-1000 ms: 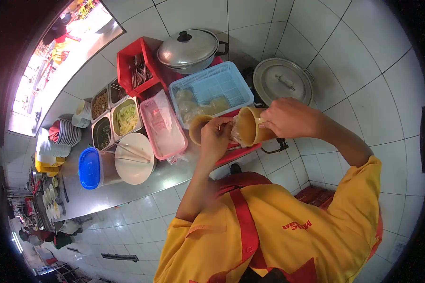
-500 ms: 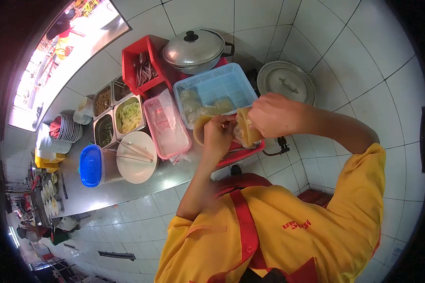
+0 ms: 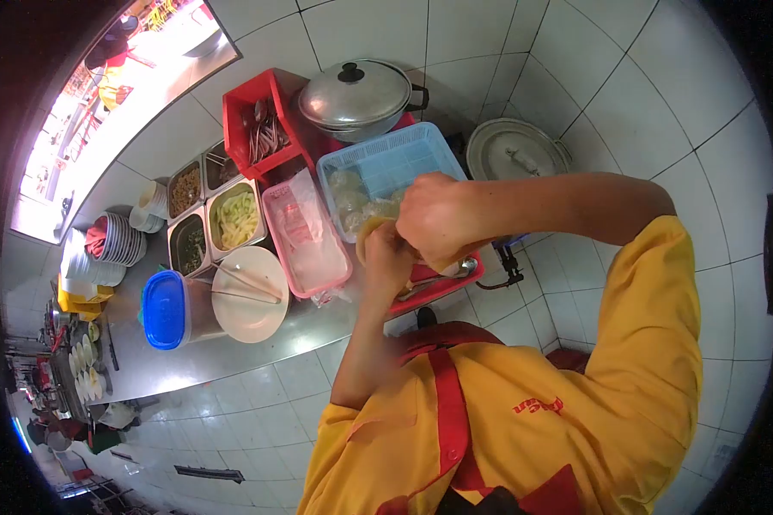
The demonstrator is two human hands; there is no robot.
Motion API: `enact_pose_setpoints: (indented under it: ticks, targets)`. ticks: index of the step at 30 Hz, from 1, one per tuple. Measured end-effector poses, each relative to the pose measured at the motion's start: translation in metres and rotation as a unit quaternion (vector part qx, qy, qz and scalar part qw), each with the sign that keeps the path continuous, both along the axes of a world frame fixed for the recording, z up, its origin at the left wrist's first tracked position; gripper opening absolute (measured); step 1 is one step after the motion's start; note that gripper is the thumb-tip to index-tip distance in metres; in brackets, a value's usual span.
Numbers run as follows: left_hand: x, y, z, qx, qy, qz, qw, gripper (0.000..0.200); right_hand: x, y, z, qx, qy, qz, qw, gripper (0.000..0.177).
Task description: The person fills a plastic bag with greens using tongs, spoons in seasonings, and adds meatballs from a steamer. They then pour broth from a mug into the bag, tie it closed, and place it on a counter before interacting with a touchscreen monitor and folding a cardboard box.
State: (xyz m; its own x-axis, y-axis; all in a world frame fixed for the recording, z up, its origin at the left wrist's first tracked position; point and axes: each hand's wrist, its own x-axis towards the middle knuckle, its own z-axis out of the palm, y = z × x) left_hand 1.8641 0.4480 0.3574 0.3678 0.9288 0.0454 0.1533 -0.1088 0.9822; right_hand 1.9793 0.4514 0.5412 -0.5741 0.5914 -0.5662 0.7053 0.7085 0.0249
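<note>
My left hand (image 3: 388,256) is closed, with the curved edge of a dull yellow, rounded thing (image 3: 366,234) showing beside it. My right hand (image 3: 440,221) is bent into a fist against the left hand's fingertips, and whatever it grips is hidden. Both hands are over the near edge of a light blue basket (image 3: 442,153), in which several clear plastic bags (image 3: 349,199) with pale contents lie. Below the hands is a red tray (image 3: 429,293) with a metal spoon (image 3: 466,267) in it.
A pink tray (image 3: 339,273) with clear plastic, metal pans of food (image 3: 236,216), a white plate (image 3: 251,322) with chopsticks and a blue-lidded tub (image 3: 164,311) are left of me. Behind are a red cutlery bin (image 3: 236,120) and lidded pots (image 3: 355,93).
My right hand has moved left and down onto my left hand. The yellow piece with clear plastic that showed between the hands is now hidden.
</note>
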Motion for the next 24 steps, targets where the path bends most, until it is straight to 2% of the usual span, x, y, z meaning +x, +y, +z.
enact_pose_setpoints:
  ticks: [2, 4, 6, 8, 10, 11, 13, 14, 15, 16, 19, 21, 22, 24]
  targets:
    - [-0.003, 0.001, -0.001, 0.044, 0.004, -0.001, 0.999, 0.011, 0.008, -0.002, -0.005, -0.008, -0.024, -0.003, 1.000, 0.018]
    - [-0.001, -0.002, 0.001, 0.088, 0.008, -0.003, 0.996, 0.010, 0.049, -0.013, -0.029, 0.089, 0.119, -0.033, 0.988, 0.017]
    - [0.005, -0.006, 0.010, -0.117, -0.070, -0.021, 0.990, 0.009, 0.080, -0.030, -0.019, 0.065, 0.067, -0.132, 0.987, 0.022]
    - [0.013, -0.004, 0.007, -0.138, -0.074, -0.050, 0.986, 0.008, 0.130, -0.062, -0.041, 0.105, 0.208, -0.325, 0.916, 0.029]
    - [0.023, -0.001, 0.008, -0.159, -0.076, -0.080, 0.981, 0.008, 0.162, -0.097, -0.059, 0.144, 0.302, -0.415, 0.846, 0.033]
    - [0.028, 0.000, 0.012, -0.149, -0.071, -0.079, 0.983, 0.008, 0.179, -0.116, -0.079, 0.144, 0.305, -0.419, 0.843, 0.033]
    - [0.038, -0.001, 0.019, -0.141, -0.060, -0.082, 0.985, 0.008, 0.200, -0.150, -0.131, 0.148, 0.391, -0.577, 0.701, 0.032]
    - [0.043, -0.002, 0.022, -0.146, -0.099, -0.077, 0.981, 0.008, 0.197, -0.163, -0.149, 0.147, 0.394, -0.581, 0.696, 0.032]
    - [0.047, -0.004, 0.026, -0.151, -0.138, -0.071, 0.976, 0.008, 0.193, -0.176, -0.165, 0.154, 0.454, -0.607, 0.634, 0.032]
    - [0.050, -0.008, 0.033, -0.152, -0.132, -0.075, 0.977, 0.008, 0.190, -0.186, -0.179, 0.161, 0.510, -0.628, 0.565, 0.032]
    - [0.059, -0.017, 0.061, -0.138, -0.140, -0.058, 0.979, 0.011, 0.187, -0.202, -0.212, 0.154, 0.510, -0.640, 0.554, 0.030]
    - [0.057, -0.020, 0.078, -0.113, -0.224, -0.060, 0.966, 0.009, 0.182, -0.200, -0.209, 0.150, 0.527, -0.642, 0.536, 0.029]
    - [0.053, -0.021, 0.091, -0.111, -0.222, -0.057, 0.967, 0.009, 0.177, -0.195, -0.204, 0.144, 0.542, -0.641, 0.524, 0.029]
    - [0.039, -0.020, 0.120, -0.084, -0.242, -0.016, 0.966, 0.006, 0.170, -0.185, -0.192, 0.144, 0.560, -0.608, 0.544, 0.028]
